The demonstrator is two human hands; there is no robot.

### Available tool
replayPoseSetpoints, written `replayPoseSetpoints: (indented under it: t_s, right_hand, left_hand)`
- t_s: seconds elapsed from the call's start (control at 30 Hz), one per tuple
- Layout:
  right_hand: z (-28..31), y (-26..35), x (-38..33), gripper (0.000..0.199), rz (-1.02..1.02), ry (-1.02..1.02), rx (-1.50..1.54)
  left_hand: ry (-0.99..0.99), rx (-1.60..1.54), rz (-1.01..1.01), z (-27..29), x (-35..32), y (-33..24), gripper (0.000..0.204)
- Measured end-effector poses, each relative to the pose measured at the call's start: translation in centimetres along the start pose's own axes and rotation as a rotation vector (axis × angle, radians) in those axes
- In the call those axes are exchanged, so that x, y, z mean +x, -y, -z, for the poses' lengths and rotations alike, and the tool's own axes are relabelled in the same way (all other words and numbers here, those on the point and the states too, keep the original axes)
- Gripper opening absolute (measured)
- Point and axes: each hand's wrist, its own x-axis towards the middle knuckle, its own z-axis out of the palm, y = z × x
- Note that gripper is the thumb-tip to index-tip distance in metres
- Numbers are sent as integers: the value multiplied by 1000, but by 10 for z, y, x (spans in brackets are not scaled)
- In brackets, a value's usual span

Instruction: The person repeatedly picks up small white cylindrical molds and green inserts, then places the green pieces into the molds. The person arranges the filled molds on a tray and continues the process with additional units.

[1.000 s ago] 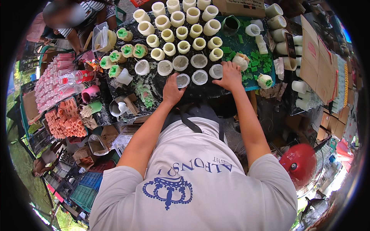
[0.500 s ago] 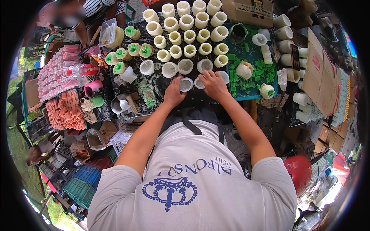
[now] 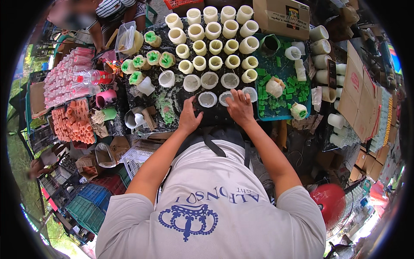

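both hands (image 3: 189,115) (image 3: 239,108) forward, fingers spread

Two white round cups (image 3: 207,99), upright

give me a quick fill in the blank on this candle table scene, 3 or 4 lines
1. The right hand rests on a shallow round ____ mould.
2. The tray to the right of that hand holds small cubes coloured ____.
3. The left hand lies just below another white mould, its fingers ____ and holding nothing.
4. The fan at lower right is ____.

Missing words: white; green; open; red
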Motion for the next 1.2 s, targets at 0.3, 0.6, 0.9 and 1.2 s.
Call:
replayPoseSetpoints:
  t_s: [0.3, 0.6, 0.9, 1.2]
  right_hand:
    - [51, 23, 7, 34, -330, 484, 1268]
    - [72, 140, 64, 65, 205, 18, 917]
    - [63, 155, 69, 96, 686, 182, 797]
    - [84, 123, 44, 93, 257, 539, 732]
  left_hand:
    - [434, -1144, 882, 16, -30, 3, 75]
    - [2, -1750, 1004, 57, -67, 25, 41]
    - [-338, -1494, 418, 24, -106, 31, 48]
    - [41, -1663, 927, 43, -75, -9, 35]
